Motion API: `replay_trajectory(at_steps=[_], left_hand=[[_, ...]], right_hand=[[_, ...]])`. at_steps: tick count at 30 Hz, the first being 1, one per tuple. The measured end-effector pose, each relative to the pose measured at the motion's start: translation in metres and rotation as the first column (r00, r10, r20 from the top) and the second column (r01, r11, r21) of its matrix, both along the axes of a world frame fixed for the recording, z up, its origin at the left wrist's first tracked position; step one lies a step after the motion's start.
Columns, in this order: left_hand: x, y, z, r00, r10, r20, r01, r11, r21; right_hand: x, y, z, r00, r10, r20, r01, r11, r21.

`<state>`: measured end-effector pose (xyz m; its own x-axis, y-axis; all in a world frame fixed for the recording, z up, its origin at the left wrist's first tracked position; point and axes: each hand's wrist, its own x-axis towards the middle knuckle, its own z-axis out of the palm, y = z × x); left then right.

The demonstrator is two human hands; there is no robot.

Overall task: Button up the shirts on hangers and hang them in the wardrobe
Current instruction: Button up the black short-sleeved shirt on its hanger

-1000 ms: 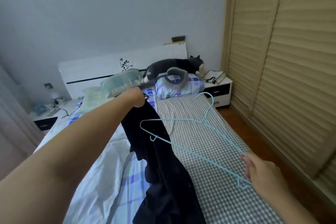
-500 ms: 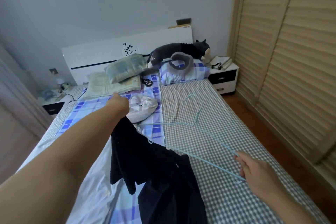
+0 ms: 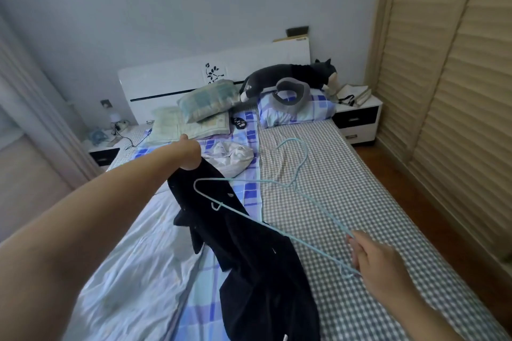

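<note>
1. While the dark shirt (image 3: 249, 252) is held up by its top edge in the clenched left hand (image 3: 191, 158), as seen from the head camera, its lower part is left draped across the bed (image 3: 346, 202), between the pale sheet and the checked cover
2. The light blue wire hanger (image 3: 257, 210) is pinched at one shoulder end by the fingers of the right hand (image 3: 379, 266), with its hook pointed toward the pillows and its far end laid over the shirt
3. The louvred wardrobe (image 3: 457, 91) is seen closed on the right; nothing is hung there yet
4. The collar opening could be missed by the hanger, since the cloth is bunched and twisted below the grip
5. The thin wire could be snagged on a button, or the shirt could be dropped if the grip is loosened
</note>
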<state>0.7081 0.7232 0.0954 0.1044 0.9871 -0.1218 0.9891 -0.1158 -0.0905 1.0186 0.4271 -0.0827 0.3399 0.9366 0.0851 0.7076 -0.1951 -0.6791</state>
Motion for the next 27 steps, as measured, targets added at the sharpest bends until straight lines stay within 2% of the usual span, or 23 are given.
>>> replay_trajectory(at_steps=[2, 5, 6, 9, 12, 14, 15, 17, 20, 21, 22, 23, 24, 25, 26, 27], left_hand=[[-0.002, 0.002, 0.001, 0.999, -0.004, 0.054, 0.003, 1.0, 0.022], [0.002, -0.002, -0.001, 0.961, -0.016, 0.275, -0.009, 0.996, 0.088], [0.005, -0.006, -0.001, 0.935, -0.037, 0.352, 0.007, 0.996, 0.084], [0.027, -0.035, 0.007, 0.875, -0.141, 0.463, 0.127, 0.99, 0.062], [0.052, -0.065, 0.016, 0.826, -0.412, 0.384, 0.364, 0.911, 0.195], [0.059, -0.079, 0.021, 0.754, -0.644, 0.131, 0.582, 0.747, 0.321], [0.059, -0.08, 0.024, 0.71, -0.703, 0.037, 0.661, 0.684, 0.307], [0.058, -0.077, 0.033, 0.678, -0.735, 0.007, 0.715, 0.662, 0.223], [0.06, -0.072, 0.056, 0.659, -0.752, -0.037, 0.733, 0.629, 0.26], [0.062, -0.072, 0.068, 0.639, -0.769, -0.025, 0.745, 0.611, 0.267], [0.062, -0.071, 0.08, 0.599, -0.801, -0.006, 0.77, 0.574, 0.28], [0.06, -0.072, 0.093, 0.552, -0.834, 0.013, 0.792, 0.529, 0.303], [0.057, -0.073, 0.107, 0.507, -0.862, 0.027, 0.807, 0.485, 0.338], [0.052, -0.074, 0.121, 0.477, -0.878, 0.035, 0.808, 0.453, 0.376], [0.045, -0.074, 0.133, 0.452, -0.891, 0.028, 0.807, 0.422, 0.412], [0.037, -0.075, 0.144, 0.441, -0.897, 0.0, 0.807, 0.397, 0.437]], right_hand=[[-0.002, -0.002, 0.002, 0.999, -0.033, -0.007, 0.033, 0.999, 0.021], [-0.007, -0.003, 0.008, 0.996, -0.036, 0.076, 0.033, 0.999, 0.034], [-0.011, -0.001, 0.011, 0.993, -0.029, 0.112, 0.027, 0.999, 0.019], [-0.024, 0.004, 0.016, 0.99, -0.033, 0.139, 0.028, 0.999, 0.035], [-0.04, 0.012, 0.018, 0.989, 0.032, 0.142, -0.041, 0.997, 0.063], [-0.049, 0.017, 0.021, 0.99, 0.028, 0.135, -0.043, 0.993, 0.108], [-0.051, 0.019, 0.025, 0.996, -0.007, 0.084, -0.006, 0.987, 0.159], [-0.05, 0.023, 0.034, 0.995, -0.057, -0.081, 0.076, 0.962, 0.261], [-0.049, 0.023, 0.057, 0.95, 0.016, -0.312, 0.084, 0.949, 0.304], [-0.046, 0.024, 0.064, 0.902, 0.064, -0.428, 0.068, 0.955, 0.288], [-0.042, 0.025, 0.07, 0.8, 0.13, -0.586, 0.03, 0.967, 0.255], [-0.036, 0.026, 0.077, 0.64, 0.196, -0.743, -0.026, 0.972, 0.234], [-0.029, 0.03, 0.081, 0.472, 0.224, -0.852, -0.065, 0.973, 0.22], [-0.022, 0.034, 0.084, 0.377, 0.234, -0.896, -0.104, 0.972, 0.21], [-0.015, 0.04, 0.089, 0.404, 0.247, -0.881, -0.164, 0.967, 0.196], [-0.011, 0.048, 0.092, 0.498, 0.276, -0.822, -0.248, 0.954, 0.17]])
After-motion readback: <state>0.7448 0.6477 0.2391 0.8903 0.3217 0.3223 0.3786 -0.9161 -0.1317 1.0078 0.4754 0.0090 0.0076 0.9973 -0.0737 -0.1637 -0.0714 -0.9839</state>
